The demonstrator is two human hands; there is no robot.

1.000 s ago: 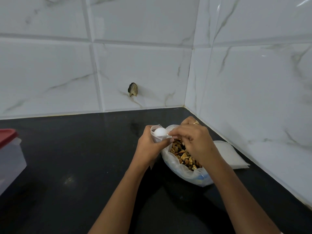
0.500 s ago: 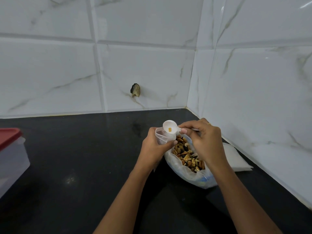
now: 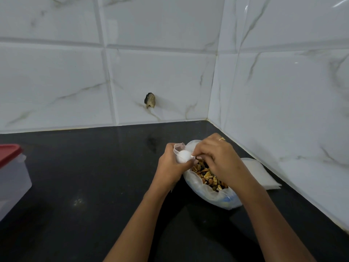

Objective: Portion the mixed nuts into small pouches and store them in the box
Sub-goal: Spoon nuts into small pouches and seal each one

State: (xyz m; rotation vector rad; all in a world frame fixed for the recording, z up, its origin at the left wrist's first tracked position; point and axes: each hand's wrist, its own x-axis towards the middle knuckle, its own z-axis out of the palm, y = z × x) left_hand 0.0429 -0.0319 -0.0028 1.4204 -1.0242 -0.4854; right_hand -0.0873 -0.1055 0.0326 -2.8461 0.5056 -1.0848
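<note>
The pouch-filling step is going on. The left hand (image 3: 170, 167) is gripping the pouch (image 3: 178, 148), fingers curled round it, at nine o'clock of the bag (image 3: 207, 195) of nuts (image 3: 205, 174). The right hand (image 3: 219, 157) is pinching the scoop (image 3: 184, 156) and tipping it, bowl down, over the pouch mouth. Next, I judge, the scoop is needing a load from the nuts. The box (image 3: 13, 178) is standing well apart at nine o'clock. I am reading no writing; the blue print on the bag is blurred.

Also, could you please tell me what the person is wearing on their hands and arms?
The left hand is bare, with no ring, watch or bracelet showing. The right hand wears a thin gold-coloured ring on one finger. Both arms are uncovered as far as the picture shows, with no sleeve in view.
</note>
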